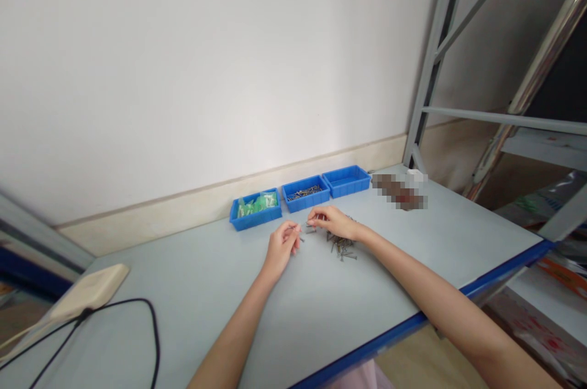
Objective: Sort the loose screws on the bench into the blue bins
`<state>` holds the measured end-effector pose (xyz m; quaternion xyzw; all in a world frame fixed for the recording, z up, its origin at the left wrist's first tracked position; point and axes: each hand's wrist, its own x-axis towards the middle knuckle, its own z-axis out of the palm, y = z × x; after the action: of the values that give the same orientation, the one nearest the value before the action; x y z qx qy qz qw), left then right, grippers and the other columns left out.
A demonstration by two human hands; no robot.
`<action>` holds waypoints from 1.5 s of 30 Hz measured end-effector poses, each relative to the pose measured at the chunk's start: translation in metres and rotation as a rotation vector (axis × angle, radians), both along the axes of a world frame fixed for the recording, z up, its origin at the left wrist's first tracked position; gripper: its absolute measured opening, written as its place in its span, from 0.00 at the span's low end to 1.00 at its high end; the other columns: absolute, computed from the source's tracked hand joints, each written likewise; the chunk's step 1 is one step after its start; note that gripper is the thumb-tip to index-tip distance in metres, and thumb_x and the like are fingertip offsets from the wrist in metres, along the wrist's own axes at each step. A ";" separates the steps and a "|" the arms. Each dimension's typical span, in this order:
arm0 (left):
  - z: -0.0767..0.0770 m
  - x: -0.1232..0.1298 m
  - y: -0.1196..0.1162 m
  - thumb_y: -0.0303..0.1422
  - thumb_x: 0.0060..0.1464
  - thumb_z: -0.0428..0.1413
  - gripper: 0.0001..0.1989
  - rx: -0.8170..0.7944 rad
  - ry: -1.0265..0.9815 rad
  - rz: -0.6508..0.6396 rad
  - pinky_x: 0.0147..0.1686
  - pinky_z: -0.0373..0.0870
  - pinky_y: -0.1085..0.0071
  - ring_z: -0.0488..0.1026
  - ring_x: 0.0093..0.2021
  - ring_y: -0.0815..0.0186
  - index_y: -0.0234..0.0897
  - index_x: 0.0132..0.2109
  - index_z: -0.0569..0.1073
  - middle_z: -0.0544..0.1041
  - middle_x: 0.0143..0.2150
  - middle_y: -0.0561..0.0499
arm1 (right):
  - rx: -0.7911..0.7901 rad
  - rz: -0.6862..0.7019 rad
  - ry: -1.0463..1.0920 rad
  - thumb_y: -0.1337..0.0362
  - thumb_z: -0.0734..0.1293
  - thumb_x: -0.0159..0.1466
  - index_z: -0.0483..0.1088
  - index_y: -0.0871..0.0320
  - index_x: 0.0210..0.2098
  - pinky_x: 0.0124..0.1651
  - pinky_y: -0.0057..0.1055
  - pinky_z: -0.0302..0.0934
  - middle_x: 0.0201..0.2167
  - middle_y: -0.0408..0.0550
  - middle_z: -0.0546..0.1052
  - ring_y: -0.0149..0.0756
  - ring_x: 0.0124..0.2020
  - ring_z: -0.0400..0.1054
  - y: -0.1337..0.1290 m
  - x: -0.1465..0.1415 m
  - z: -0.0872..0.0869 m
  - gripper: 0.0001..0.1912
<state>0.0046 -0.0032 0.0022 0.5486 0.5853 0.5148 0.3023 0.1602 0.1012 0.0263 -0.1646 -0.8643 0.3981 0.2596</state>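
White wall (pixel 206 71) fills the back, grey tabletop (pixel 192 297) below, metal frame (pixel 428 71) standing right! Lettering on a plastic bag (pixel 550 199), too blurred to read. Three blue bins (pixel 309 201) along the wall. Left hand (pixel 280 246) pinching screws; right hand's (pixel 335 221) fingertips nearly together, grip unclear, wrist above the loose screw pile (pixel 342 246)!

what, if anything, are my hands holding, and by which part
Left hand: screws, between thumb and fingers; which end, I can't tell. Right hand: screws at its fingers, hold unclear.
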 end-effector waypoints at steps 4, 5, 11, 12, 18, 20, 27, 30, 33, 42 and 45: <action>0.003 0.001 -0.002 0.47 0.51 0.49 0.19 -0.010 0.068 -0.007 0.21 0.55 0.75 0.57 0.15 0.73 0.36 0.23 0.64 0.59 0.12 0.59 | -0.149 0.138 -0.121 0.55 0.59 0.62 0.68 0.62 0.24 0.28 0.24 0.55 0.20 0.42 0.68 0.28 0.23 0.61 0.004 0.003 -0.003 0.18; 0.003 0.000 -0.002 0.47 0.51 0.48 0.20 -0.012 0.076 -0.005 0.21 0.56 0.75 0.57 0.15 0.73 0.36 0.23 0.64 0.58 0.12 0.59 | -0.201 0.173 -0.148 0.54 0.59 0.61 0.67 0.62 0.23 0.27 0.24 0.55 0.19 0.42 0.68 0.27 0.22 0.60 0.006 0.003 -0.003 0.19; 0.001 -0.006 0.000 0.51 0.52 0.46 0.24 -0.009 0.082 0.025 0.20 0.55 0.75 0.57 0.14 0.72 0.36 0.22 0.65 0.59 0.12 0.58 | -0.182 -0.021 -0.163 0.52 0.57 0.63 0.68 0.63 0.24 0.25 0.24 0.56 0.20 0.44 0.70 0.27 0.20 0.61 0.041 -0.016 0.004 0.22; 0.000 -0.007 0.001 0.51 0.52 0.45 0.24 -0.010 0.080 0.027 0.20 0.55 0.75 0.57 0.14 0.72 0.36 0.22 0.65 0.59 0.12 0.58 | -0.122 -0.122 -0.158 0.52 0.54 0.64 0.70 0.63 0.26 0.26 0.24 0.56 0.21 0.45 0.71 0.28 0.21 0.62 0.048 -0.021 0.007 0.24; 0.002 -0.009 0.000 0.53 0.51 0.45 0.25 -0.007 0.083 0.034 0.20 0.55 0.75 0.57 0.14 0.72 0.36 0.22 0.65 0.59 0.11 0.58 | 0.214 -0.489 -0.245 0.51 0.57 0.63 0.73 0.59 0.29 0.32 0.27 0.55 0.26 0.50 0.75 0.36 0.31 0.67 0.064 -0.013 0.019 0.21; 0.003 -0.008 -0.001 0.53 0.50 0.45 0.25 -0.007 0.086 0.039 0.20 0.56 0.74 0.57 0.14 0.72 0.36 0.22 0.65 0.59 0.11 0.58 | 0.274 -0.359 -0.318 0.53 0.62 0.60 0.74 0.57 0.30 0.32 0.27 0.55 0.29 0.48 0.75 0.36 0.32 0.67 0.057 0.002 0.014 0.15; 0.004 -0.002 -0.002 0.51 0.52 0.45 0.24 -0.031 0.099 0.019 0.21 0.55 0.74 0.57 0.15 0.71 0.36 0.22 0.66 0.59 0.12 0.58 | 0.340 0.033 -0.324 0.61 0.71 0.52 0.75 0.57 0.30 0.42 0.29 0.55 0.34 0.48 0.72 0.38 0.41 0.63 0.040 0.027 -0.016 0.08; 0.003 -0.001 -0.002 0.49 0.53 0.45 0.23 -0.032 0.113 0.001 0.21 0.55 0.75 0.57 0.15 0.72 0.36 0.22 0.65 0.59 0.12 0.58 | 0.360 0.021 -0.302 0.63 0.71 0.52 0.75 0.58 0.28 0.44 0.29 0.54 0.34 0.48 0.71 0.37 0.40 0.63 0.036 0.021 -0.018 0.06; 0.002 -0.001 -0.002 0.47 0.54 0.45 0.19 -0.015 0.121 -0.001 0.20 0.55 0.75 0.57 0.15 0.72 0.36 0.28 0.66 0.60 0.13 0.59 | 0.332 -0.021 -0.211 0.62 0.69 0.54 0.74 0.58 0.29 0.43 0.29 0.54 0.33 0.47 0.73 0.36 0.39 0.64 0.028 0.013 -0.014 0.06; 0.002 0.001 -0.002 0.46 0.54 0.46 0.19 -0.028 0.164 -0.051 0.20 0.55 0.75 0.57 0.15 0.72 0.35 0.26 0.66 0.59 0.13 0.59 | 0.253 -0.072 -0.065 0.59 0.66 0.57 0.73 0.59 0.30 0.36 0.26 0.54 0.30 0.44 0.76 0.32 0.32 0.66 0.004 0.004 -0.004 0.09; 0.002 0.002 -0.002 0.46 0.53 0.47 0.18 -0.023 0.163 -0.031 0.21 0.55 0.75 0.57 0.15 0.72 0.35 0.25 0.65 0.59 0.13 0.59 | 0.203 -0.054 -0.076 0.58 0.65 0.58 0.73 0.59 0.31 0.36 0.26 0.54 0.31 0.45 0.76 0.32 0.32 0.66 0.004 0.005 -0.005 0.10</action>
<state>0.0065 -0.0049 0.0044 0.5943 0.6051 0.4569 0.2680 0.1650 0.1056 0.0209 -0.1758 -0.9046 0.2946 0.2528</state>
